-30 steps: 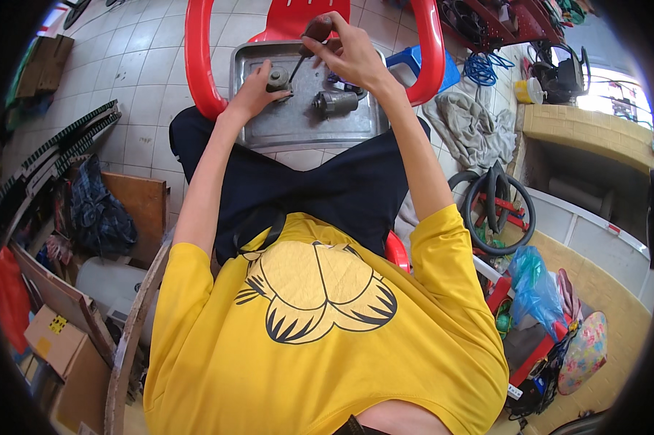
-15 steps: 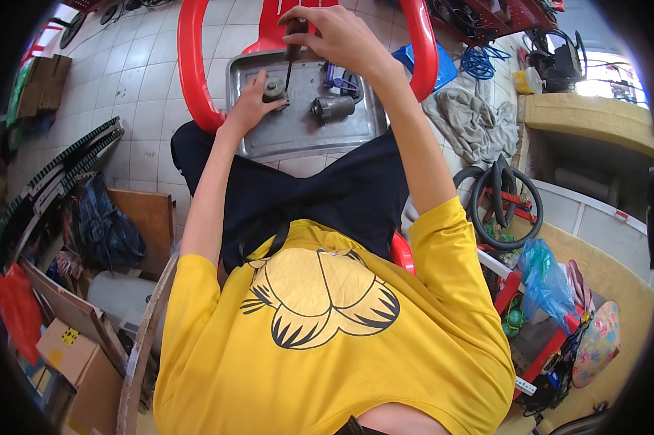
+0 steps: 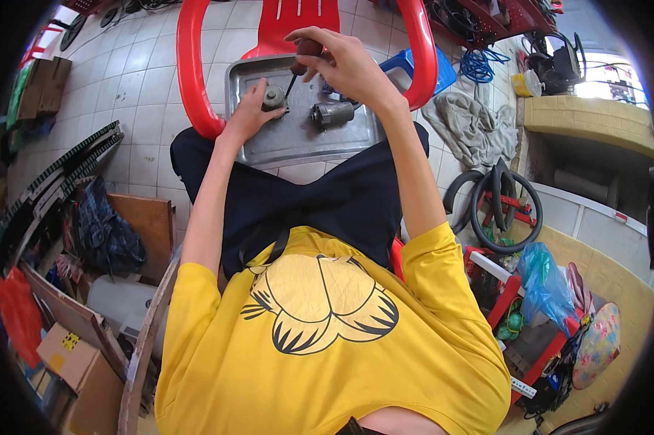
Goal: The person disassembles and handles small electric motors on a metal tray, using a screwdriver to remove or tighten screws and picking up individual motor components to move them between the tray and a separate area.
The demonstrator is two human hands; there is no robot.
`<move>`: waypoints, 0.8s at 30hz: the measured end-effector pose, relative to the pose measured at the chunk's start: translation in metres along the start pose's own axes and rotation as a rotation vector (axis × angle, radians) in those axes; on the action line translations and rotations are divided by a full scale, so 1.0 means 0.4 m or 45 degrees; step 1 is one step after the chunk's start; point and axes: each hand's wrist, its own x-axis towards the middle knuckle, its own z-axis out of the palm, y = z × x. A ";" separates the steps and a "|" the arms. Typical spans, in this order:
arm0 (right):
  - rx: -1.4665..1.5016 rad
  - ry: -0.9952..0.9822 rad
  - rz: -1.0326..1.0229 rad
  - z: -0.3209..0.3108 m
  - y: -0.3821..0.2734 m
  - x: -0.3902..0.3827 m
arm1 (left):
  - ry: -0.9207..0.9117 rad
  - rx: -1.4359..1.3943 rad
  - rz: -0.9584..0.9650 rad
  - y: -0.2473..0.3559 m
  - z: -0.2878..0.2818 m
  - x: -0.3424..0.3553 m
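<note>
- Left hand [image 3: 250,114]: thumb and fingers gripping the round metal part [image 3: 272,97], near the left edge of the metal tray [image 3: 305,151].
- Right hand [image 3: 352,71]: fingers pinching the screwdriver [image 3: 309,48] by its handle; tip beside the round metal part, contact not discernible.
- Cylindrical component [image 3: 334,114]: lying toward the tray's right edge.
- White label [image 3: 523,388]: dark lettering.
</note>
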 end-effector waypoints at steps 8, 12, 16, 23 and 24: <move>-0.157 0.118 -0.059 -0.014 -0.030 -0.049 | 0.085 -0.027 -0.056 0.037 0.030 -0.063; -0.030 0.047 -0.028 -0.032 -0.060 -0.105 | 0.156 -0.027 0.007 0.054 0.072 -0.119; 0.010 0.037 0.062 -0.030 -0.085 -0.164 | 0.029 -0.101 -0.058 0.105 0.070 -0.159; -0.046 0.269 0.086 0.023 -0.053 -0.181 | 0.052 -0.098 -0.020 0.109 0.062 -0.163; 0.021 0.268 0.121 0.026 -0.056 -0.171 | 0.055 -0.118 -0.011 0.105 0.059 -0.161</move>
